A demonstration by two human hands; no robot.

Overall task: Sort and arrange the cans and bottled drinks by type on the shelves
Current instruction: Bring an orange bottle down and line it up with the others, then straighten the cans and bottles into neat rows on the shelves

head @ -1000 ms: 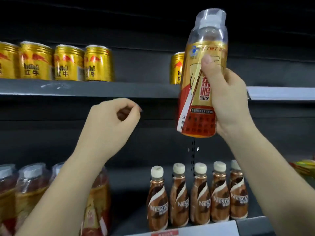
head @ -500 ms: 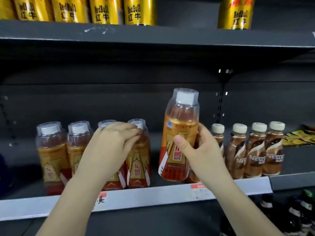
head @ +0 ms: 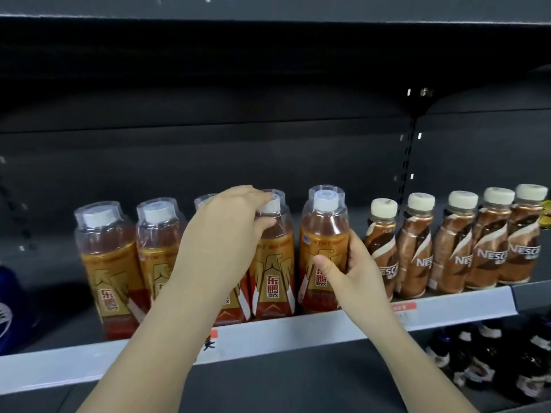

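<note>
A row of gold-and-red energy drink bottles with clear caps stands on the shelf [head: 268,332]. My right hand [head: 348,272] grips the rightmost of them, an energy drink bottle [head: 323,234], upright on the shelf beside the brown coffee bottles. My left hand [head: 220,236] wraps over the neck and cap of the neighbouring energy drink bottle [head: 272,281] and hides most of the one behind it. Two more energy drink bottles [head: 110,263] stand further left. Several brown Nescafe coffee bottles [head: 456,242] with cream caps line up to the right.
A dark blue object [head: 9,311] sits at the shelf's far left edge. Yellow packets [head: 545,216] show at the far right. Dark bottles [head: 489,362] stand on the shelf below at lower right. The upper shelf's underside [head: 268,19] runs overhead.
My right hand brought the energy drink bottle down from the upper shelf level and set it in line on the shelf. My left hand moved right onto the neighbouring bottle's top.
</note>
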